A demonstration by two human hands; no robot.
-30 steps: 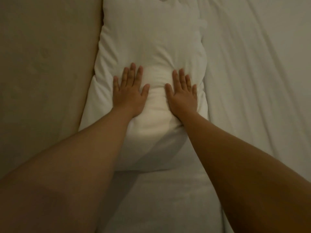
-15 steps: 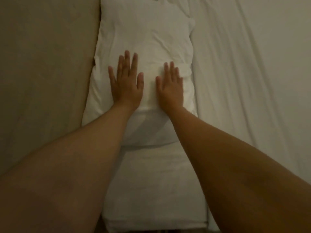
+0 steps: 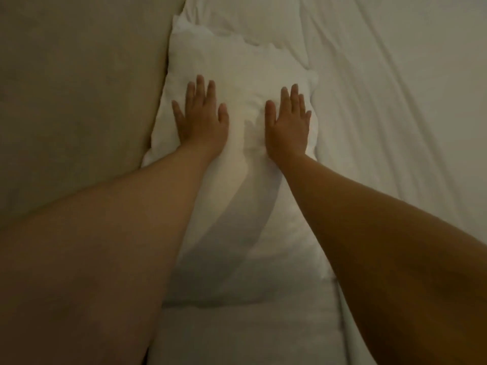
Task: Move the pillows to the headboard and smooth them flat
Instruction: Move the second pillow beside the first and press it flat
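Hands spread wider apart since half-second-earlier frame, both sliding toward pillow's outer edges. Left hand (image 3: 201, 119) flat, fingers splayed, grasping nothing, pressing pillow (image 3: 242, 83) near its headboard-side edge. Right hand (image 3: 288, 122) likewise flat, palm down, near opposite edge. Pillow lies lengthwise against beige headboard (image 3: 79, 88) on white bed sheet (image 3: 395, 127); possibly second pillow beyond, dim light.

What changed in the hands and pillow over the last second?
Both hands slid up the pillow toward its far end and spread apart: left hand nearer the headboard side, right hand nearer the sheet side. The gap between the thumbs is wider now. Nothing was taken hold of or let go. Both palms stayed flat, fingers extended; the pillow stayed against the headboard.
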